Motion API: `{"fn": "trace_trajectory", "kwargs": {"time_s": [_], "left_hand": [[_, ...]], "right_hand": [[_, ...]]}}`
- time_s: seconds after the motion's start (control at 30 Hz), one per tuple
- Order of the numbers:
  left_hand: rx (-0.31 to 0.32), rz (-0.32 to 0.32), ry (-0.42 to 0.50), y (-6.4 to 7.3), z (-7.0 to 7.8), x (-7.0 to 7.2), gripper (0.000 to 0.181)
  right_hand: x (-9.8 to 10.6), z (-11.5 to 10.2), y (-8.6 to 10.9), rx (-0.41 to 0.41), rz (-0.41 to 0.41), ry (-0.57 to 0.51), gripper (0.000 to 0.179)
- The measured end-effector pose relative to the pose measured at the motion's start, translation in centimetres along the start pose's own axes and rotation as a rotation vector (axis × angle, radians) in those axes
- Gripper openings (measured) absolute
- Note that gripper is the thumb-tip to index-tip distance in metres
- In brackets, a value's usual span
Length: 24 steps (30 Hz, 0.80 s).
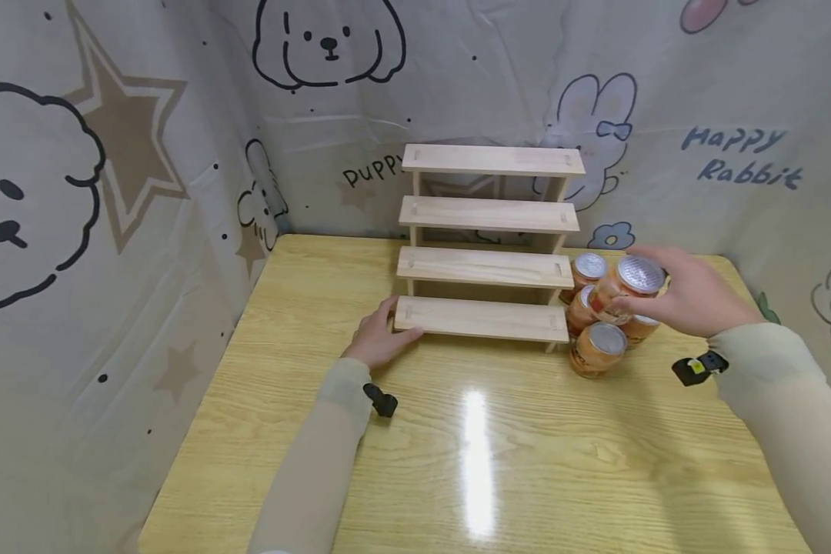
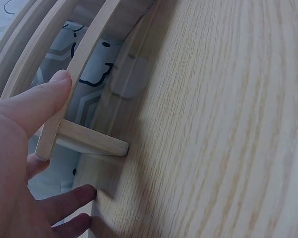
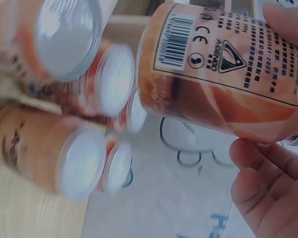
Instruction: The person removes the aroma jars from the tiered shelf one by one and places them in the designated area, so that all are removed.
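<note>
A four-step wooden display rack (image 1: pixel 485 267) stands at the back of the table. My left hand (image 1: pixel 376 336) holds the left end of its lowest board; the thumb (image 2: pixel 54 91) lies on the board's front edge, with a fingertip behind. On the right, my right hand (image 1: pixel 699 296) grips an orange can with a silver ridged lid (image 1: pixel 622 296) between thumb and fingers. This can is raised over a group of similar cans. Its barcode and printed label (image 3: pixel 203 54) show in the right wrist view.
Several orange cans (image 1: pixel 594 355) stand close together against the rack's right side. Behind the table (image 1: pixel 305 285) hangs a pale curtain (image 1: pixel 498 69) with cartoon drawings. It also runs along the left side.
</note>
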<state>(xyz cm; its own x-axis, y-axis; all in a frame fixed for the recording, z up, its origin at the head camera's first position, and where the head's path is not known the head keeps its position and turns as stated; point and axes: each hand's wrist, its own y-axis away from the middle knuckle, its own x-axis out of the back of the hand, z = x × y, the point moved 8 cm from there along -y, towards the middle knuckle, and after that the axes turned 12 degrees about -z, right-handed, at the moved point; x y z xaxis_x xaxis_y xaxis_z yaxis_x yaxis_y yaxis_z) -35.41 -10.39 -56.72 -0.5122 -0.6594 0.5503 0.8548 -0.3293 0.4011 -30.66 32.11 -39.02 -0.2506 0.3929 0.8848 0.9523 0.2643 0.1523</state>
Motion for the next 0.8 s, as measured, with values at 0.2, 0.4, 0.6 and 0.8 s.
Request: {"fn": "trace_trajectory", "kwargs": {"time_s": [0.2,0.4,0.6,0.8], "left_hand": [[0.0,0.001,-0.01,0.0,-0.1,0.0,0.097],[0.005,0.0,-0.014,0.0,0.1,0.1,0.098],[-0.001,-0.011,-0.027,0.1,0.3,0.1,0.097],[-0.003,-0.019,-0.027,0.2,0.4,-0.1,0.094]], "right_hand": [[0.4,2.4,2.1,-0.014,0.055,0.008,0.083],[-0.1,4.6,3.9,-0.058,0.069,-0.006,0.079],[-1.8,6.6,4.9,-0.105,-0.009,0.008,0.084],[-4.3,7.4,5.0,-0.056,-0.031,-0.009,0.079]]}}
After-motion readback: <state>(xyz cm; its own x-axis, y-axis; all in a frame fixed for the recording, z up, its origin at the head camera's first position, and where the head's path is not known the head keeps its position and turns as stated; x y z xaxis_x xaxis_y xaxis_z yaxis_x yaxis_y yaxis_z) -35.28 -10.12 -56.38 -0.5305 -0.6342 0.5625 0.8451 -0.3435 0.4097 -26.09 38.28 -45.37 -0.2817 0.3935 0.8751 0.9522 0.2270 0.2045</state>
